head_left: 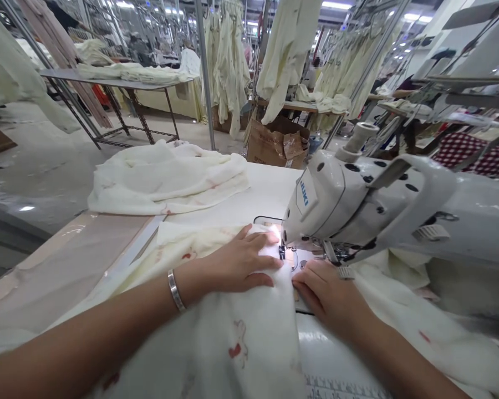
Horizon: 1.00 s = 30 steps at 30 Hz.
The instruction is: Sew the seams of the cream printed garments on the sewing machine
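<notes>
- Hands first: left hand (pixel 237 263) comes in from the lower left of the frame, forearm stretched long across the bottom, with a thin metal bangle (pixel 176 290) on the wrist.
- That left hand lies flat, palm down, fingers together and pointing right toward the needle area. Nothing pinched in it, the grip is released and it just presses on the cream fabric (pixel 233 338).
- Right hand (pixel 326 291) enters from the lower right, forearm angled up toward centre frame. Fingers are curled down onto the cloth edge just right of the left hand's fingertips. Can't tell if it's actually pinching the fabric or only resting on it.
- The two hands sit close, nearly fingertip to fingertip, right in front of the presser foot (pixel 281 252).
- The cream fabric has small red prints and spreads over the lower middle of the frame, under both hands, with its edge running up to the foot. More of it trails off to the lower right under the machine arm.
- Sewing machine (pixel 357 205) fills the right half, a white head with a blue JUKI label and a small lamp lighting the needle spot.
- The bench (pixel 266 188) is white, and a loose pile of the same cream cloth (pixel 166 177) sits on it left of centre, well apart from the hands.
- Upper part of the frame: hanging pale garments (pixel 228 61), a cardboard box (pixel 276 144) on the floor, and a long table (pixel 120 83) stacked with folded pieces at upper left.
</notes>
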Each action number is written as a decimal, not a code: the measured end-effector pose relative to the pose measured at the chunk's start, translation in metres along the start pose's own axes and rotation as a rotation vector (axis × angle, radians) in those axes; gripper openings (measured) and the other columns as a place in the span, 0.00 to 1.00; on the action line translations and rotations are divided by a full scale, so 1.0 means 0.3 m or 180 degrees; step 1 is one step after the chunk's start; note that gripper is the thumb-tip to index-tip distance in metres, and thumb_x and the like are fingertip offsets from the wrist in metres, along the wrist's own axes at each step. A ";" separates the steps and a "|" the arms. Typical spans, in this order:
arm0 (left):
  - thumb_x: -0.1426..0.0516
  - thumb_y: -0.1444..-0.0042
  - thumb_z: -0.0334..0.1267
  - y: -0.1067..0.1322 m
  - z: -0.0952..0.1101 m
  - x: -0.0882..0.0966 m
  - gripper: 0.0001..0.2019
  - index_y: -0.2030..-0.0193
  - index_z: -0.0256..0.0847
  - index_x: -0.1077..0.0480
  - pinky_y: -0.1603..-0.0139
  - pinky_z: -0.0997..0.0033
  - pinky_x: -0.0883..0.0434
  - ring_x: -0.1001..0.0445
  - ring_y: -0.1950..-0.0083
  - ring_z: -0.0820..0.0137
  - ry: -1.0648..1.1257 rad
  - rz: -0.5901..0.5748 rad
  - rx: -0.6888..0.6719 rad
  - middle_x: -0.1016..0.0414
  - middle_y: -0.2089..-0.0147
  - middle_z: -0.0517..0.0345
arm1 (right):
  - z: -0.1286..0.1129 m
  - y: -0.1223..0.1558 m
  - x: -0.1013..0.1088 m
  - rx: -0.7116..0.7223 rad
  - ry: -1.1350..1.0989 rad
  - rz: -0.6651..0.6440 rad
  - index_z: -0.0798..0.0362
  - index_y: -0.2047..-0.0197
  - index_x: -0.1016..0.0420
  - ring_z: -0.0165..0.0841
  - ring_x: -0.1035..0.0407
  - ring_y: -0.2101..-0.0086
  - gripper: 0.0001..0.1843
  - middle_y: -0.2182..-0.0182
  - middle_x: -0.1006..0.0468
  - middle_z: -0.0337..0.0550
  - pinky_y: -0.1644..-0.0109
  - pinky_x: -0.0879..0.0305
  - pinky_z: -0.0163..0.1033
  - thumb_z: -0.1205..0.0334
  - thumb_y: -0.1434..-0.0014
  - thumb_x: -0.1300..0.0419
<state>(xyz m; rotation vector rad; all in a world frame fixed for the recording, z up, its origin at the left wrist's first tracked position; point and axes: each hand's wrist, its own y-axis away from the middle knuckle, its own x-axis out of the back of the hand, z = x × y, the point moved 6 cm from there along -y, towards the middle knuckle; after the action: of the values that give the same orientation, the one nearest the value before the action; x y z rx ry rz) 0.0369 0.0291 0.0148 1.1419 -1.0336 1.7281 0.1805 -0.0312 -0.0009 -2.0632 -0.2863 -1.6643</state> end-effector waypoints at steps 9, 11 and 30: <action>0.55 0.35 0.34 0.007 0.050 0.010 0.12 0.53 0.41 0.32 0.39 0.63 0.48 0.39 0.46 0.66 -0.0365 0.0043 -0.0572 0.29 0.52 0.57 | -0.003 0.008 0.005 -0.0095 0.0175 0.0124 0.51 0.66 0.31 0.33 0.35 0.69 0.13 0.70 0.30 0.41 0.69 0.48 0.36 0.61 0.35 0.55; 0.55 0.35 0.35 0.006 0.048 0.012 0.12 0.53 0.40 0.32 0.40 0.63 0.47 0.39 0.47 0.66 -0.0383 0.0074 -0.0576 0.29 0.52 0.56 | -0.004 0.010 0.005 -0.0081 0.0177 0.0147 0.51 0.67 0.31 0.32 0.34 0.69 0.13 0.70 0.30 0.41 0.69 0.47 0.36 0.61 0.36 0.55; 0.53 0.37 0.33 0.094 -0.083 0.341 0.12 0.48 0.41 0.37 0.60 0.68 0.33 0.30 0.60 0.68 -0.1540 0.0273 0.1339 0.30 0.58 0.54 | 0.021 -0.002 0.002 0.0107 -0.0183 0.0292 0.45 0.66 0.29 0.36 0.28 0.70 0.13 0.70 0.25 0.40 0.70 0.31 0.39 0.52 0.38 0.52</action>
<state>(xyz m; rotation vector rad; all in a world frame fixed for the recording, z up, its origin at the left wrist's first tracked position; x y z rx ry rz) -0.0238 0.0609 0.0997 1.8745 -1.0303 1.8333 0.1857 -0.0277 -0.0012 -2.0699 -0.2332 -1.5383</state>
